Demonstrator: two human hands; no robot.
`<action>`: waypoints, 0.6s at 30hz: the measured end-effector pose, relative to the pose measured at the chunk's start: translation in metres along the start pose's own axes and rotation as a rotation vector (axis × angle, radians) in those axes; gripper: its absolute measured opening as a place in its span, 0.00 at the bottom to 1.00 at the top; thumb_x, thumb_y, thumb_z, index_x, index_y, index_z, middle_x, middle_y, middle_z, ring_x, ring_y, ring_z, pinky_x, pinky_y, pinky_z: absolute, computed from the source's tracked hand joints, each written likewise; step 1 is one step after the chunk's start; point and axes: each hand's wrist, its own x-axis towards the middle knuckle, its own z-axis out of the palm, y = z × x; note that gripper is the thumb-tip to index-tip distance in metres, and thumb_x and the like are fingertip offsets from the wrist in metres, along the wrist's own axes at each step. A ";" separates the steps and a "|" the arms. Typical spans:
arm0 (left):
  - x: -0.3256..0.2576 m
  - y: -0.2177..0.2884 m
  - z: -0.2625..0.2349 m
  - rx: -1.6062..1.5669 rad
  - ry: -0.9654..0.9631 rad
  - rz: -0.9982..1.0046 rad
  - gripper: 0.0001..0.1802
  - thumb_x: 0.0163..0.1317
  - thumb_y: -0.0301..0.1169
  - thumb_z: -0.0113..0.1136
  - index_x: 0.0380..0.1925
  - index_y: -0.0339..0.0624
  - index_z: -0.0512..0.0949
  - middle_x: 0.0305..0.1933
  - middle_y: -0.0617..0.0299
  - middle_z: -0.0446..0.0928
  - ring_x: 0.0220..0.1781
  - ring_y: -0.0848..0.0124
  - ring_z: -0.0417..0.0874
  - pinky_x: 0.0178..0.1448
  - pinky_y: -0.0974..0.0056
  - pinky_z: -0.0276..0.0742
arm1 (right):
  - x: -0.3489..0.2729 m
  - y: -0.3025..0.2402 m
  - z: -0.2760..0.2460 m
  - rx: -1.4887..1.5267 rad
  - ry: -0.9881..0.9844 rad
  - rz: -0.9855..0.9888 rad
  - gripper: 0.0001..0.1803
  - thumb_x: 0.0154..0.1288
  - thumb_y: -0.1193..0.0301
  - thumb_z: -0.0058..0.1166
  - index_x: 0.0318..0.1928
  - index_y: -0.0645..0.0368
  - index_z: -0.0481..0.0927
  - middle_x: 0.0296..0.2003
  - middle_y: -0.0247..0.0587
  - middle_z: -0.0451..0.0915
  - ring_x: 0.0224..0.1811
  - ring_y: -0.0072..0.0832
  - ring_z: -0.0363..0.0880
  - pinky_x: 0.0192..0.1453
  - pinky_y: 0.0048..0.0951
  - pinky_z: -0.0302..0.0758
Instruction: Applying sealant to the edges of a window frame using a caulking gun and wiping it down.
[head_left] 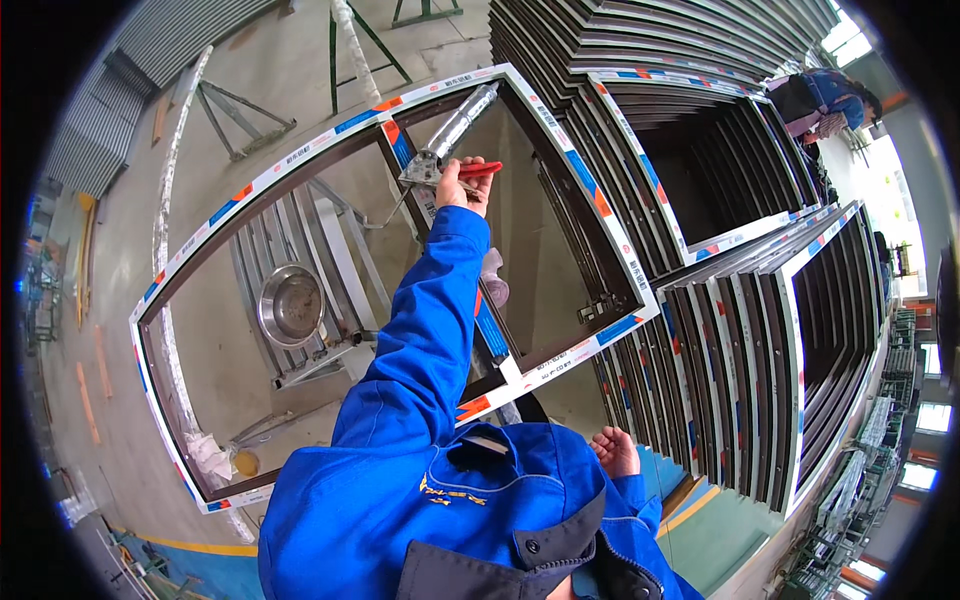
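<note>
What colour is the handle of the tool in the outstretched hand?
The handle is red, best seen in the head view.

Upper centre: a silver tube (pixel 463 122) with a red handle (pixel 483 170). The frame (pixel 575 339) is dark brown, its white tape (pixel 300 157) patched blue and orange-red. Lower centre: royal-blue jacket (pixel 390 390), charcoal collar (pixel 465 574), yellow embroidery (pixel 452 493). Left of centre: silver bowl (pixel 290 303).

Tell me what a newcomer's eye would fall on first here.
Probably the large frame across the middle, with the person's left hand above its upper part gripping what looks like a red-handled caulking gun. Next come the stacked dark frames at right, then the round metal bowl seen through the frame's left opening.
</note>
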 end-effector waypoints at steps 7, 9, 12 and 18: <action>0.000 0.001 0.003 0.007 0.011 0.009 0.10 0.69 0.34 0.50 0.35 0.38 0.74 0.37 0.54 0.81 0.41 0.60 0.83 0.51 0.50 0.81 | 0.004 0.001 0.002 -0.026 0.028 0.013 0.13 0.67 0.60 0.51 0.38 0.58 0.78 0.32 0.44 0.82 0.35 0.37 0.81 0.43 0.37 0.79; 0.001 0.000 0.002 0.015 0.000 0.026 0.10 0.68 0.34 0.50 0.35 0.38 0.74 0.37 0.54 0.81 0.41 0.60 0.83 0.51 0.50 0.81 | 0.003 0.002 0.003 -0.029 0.021 0.004 0.13 0.67 0.60 0.51 0.38 0.58 0.78 0.32 0.44 0.82 0.35 0.37 0.81 0.43 0.37 0.79; 0.001 -0.001 0.000 0.019 -0.011 0.033 0.10 0.68 0.34 0.50 0.34 0.38 0.74 0.37 0.53 0.81 0.40 0.60 0.83 0.51 0.51 0.82 | 0.001 0.002 0.005 -0.045 0.065 -0.007 0.13 0.67 0.61 0.50 0.38 0.58 0.78 0.32 0.44 0.82 0.34 0.37 0.81 0.43 0.36 0.80; -0.001 -0.002 0.000 0.043 0.020 0.042 0.10 0.67 0.35 0.52 0.35 0.39 0.73 0.37 0.56 0.79 0.40 0.62 0.82 0.50 0.52 0.82 | 0.002 0.002 0.007 -0.074 0.098 -0.003 0.13 0.66 0.59 0.51 0.37 0.55 0.78 0.31 0.41 0.81 0.32 0.35 0.80 0.39 0.34 0.78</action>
